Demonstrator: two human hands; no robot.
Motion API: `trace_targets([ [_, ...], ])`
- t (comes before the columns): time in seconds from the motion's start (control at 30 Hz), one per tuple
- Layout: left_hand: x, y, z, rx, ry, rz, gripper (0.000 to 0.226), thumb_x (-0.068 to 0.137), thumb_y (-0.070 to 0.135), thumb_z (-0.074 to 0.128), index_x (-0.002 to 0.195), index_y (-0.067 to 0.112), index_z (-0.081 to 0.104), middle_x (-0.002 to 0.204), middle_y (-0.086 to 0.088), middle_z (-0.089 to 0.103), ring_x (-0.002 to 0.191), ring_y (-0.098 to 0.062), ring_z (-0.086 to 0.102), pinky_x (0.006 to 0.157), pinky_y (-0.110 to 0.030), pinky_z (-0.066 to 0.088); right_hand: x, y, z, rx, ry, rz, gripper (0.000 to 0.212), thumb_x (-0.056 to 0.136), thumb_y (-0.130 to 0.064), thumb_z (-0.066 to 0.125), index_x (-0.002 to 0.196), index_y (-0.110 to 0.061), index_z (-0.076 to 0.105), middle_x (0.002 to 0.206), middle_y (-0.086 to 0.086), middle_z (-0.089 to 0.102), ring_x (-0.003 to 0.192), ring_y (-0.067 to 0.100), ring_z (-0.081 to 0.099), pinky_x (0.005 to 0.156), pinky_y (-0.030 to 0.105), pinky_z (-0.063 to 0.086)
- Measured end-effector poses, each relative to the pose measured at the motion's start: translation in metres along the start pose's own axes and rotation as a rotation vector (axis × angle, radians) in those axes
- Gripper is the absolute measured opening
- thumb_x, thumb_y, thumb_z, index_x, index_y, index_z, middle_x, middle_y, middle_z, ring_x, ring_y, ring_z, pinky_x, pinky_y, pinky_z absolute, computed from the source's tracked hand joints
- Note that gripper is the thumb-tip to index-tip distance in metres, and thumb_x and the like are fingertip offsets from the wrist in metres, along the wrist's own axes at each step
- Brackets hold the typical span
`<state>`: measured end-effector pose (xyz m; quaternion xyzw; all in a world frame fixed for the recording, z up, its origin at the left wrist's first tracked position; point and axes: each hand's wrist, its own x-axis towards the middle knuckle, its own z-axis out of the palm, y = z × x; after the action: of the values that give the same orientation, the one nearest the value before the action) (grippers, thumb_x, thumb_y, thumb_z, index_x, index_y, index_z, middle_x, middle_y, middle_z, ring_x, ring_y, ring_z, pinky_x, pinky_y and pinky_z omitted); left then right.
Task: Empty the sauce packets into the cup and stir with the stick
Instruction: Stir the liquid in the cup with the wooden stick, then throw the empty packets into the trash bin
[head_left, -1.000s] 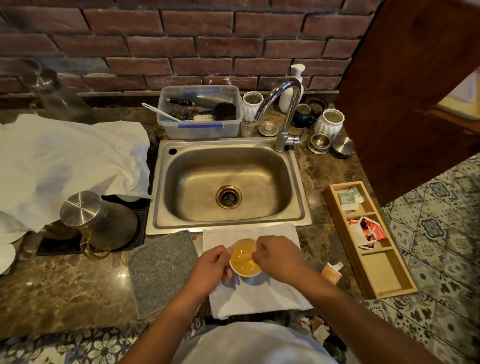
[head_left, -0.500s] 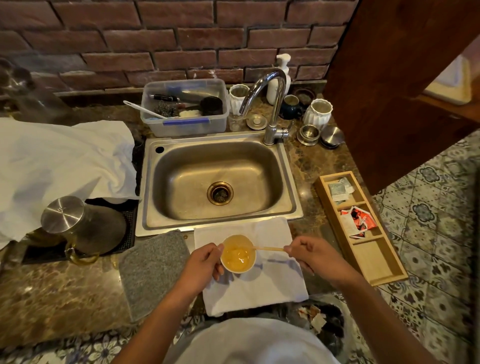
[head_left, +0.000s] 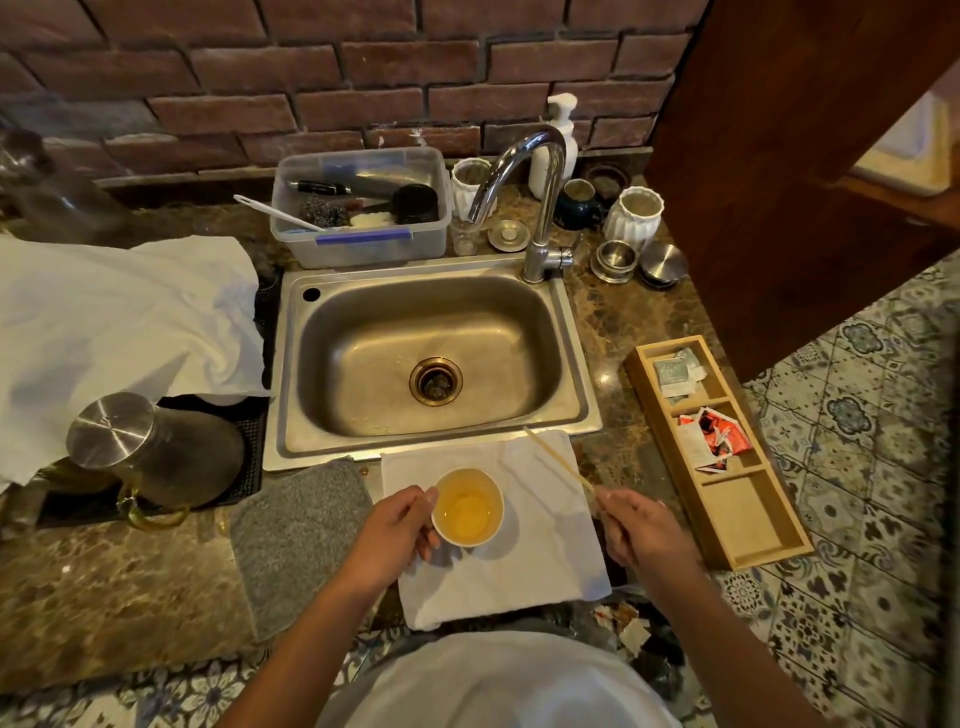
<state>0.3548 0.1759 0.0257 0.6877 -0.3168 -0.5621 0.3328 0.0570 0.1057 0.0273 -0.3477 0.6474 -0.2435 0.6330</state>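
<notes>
A small white cup (head_left: 467, 506) with yellow-orange sauce stands on a white napkin (head_left: 530, 540) in front of the sink. My left hand (head_left: 392, 535) grips the cup from its left side. To the right of the cup, my right hand (head_left: 636, 530) pinches a thin wooden stick (head_left: 558, 460). The stick is out of the cup and points up and left over the napkin toward the sink rim. Red and white sauce packets (head_left: 714, 439) lie in the middle compartment of a wooden tray (head_left: 753, 525) at the right.
A steel sink (head_left: 431, 358) with a tap (head_left: 540, 208) lies behind the napkin. A grey cloth (head_left: 298, 535) is left of the napkin, a lidded jug (head_left: 150, 452) and white cloth (head_left: 114, 322) further left. A plastic tub (head_left: 363, 208), jars and tins line the brick wall.
My right hand lifted the stick out of the cup and drew it away to the right. The stick now angles toward the sink. My left hand kept hold of the cup.
</notes>
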Motion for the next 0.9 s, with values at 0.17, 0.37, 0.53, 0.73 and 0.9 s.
trace_targets([
  [0.17,-0.002,0.003,0.001,-0.002,0.02,-0.02,0.038,0.105,0.032,0.051,0.076,0.009,0.063,0.062,-0.005,0.067,0.055,-0.017,0.058,0.054,-0.033,0.046,0.005,0.032,0.006,0.062,-0.062,0.073,0.023,0.098,-0.017,0.063,0.089,0.001,0.074,0.057,0.009,0.053,0.045,0.017,0.042,0.046,0.026,0.033],
  [0.37,-0.003,0.003,0.001,-0.013,0.021,-0.027,0.04,0.104,0.033,0.052,0.071,0.012,0.061,0.063,-0.006,0.068,0.057,-0.02,0.058,0.055,-0.032,0.044,0.011,0.055,0.022,0.05,-0.026,0.181,0.018,0.096,-0.014,0.066,0.095,0.001,0.075,0.055,0.006,0.056,0.042,0.014,0.04,0.042,0.023,0.031],
  [0.53,-0.002,0.003,0.001,-0.007,0.016,-0.02,0.039,0.104,0.031,0.051,0.073,0.011,0.061,0.062,-0.005,0.067,0.056,-0.019,0.058,0.054,-0.033,0.044,0.014,0.065,0.025,-0.147,0.116,0.106,0.022,0.094,-0.016,0.07,0.076,-0.004,0.075,0.054,0.008,0.06,0.04,0.012,0.042,0.041,0.024,0.036],
  [0.73,-0.001,0.001,0.0,0.009,0.014,-0.018,0.039,0.104,0.032,0.051,0.073,0.011,0.061,0.062,-0.005,0.068,0.055,-0.018,0.06,0.057,-0.035,0.044,0.017,0.068,0.026,-0.235,0.145,0.132,0.029,0.095,-0.027,0.069,0.075,-0.006,0.076,0.052,0.004,0.063,0.043,0.011,0.047,0.044,0.022,0.04],
  [0.9,-0.001,0.002,-0.001,0.031,0.012,-0.021,0.039,0.104,0.033,0.051,0.075,0.01,0.062,0.061,-0.004,0.068,0.056,-0.018,0.06,0.059,-0.037,0.045,0.019,0.063,0.027,-0.342,0.155,0.124,0.035,0.093,-0.033,0.07,0.073,-0.005,0.075,0.052,0.002,0.066,0.048,0.013,0.055,0.052,0.026,0.047],
])
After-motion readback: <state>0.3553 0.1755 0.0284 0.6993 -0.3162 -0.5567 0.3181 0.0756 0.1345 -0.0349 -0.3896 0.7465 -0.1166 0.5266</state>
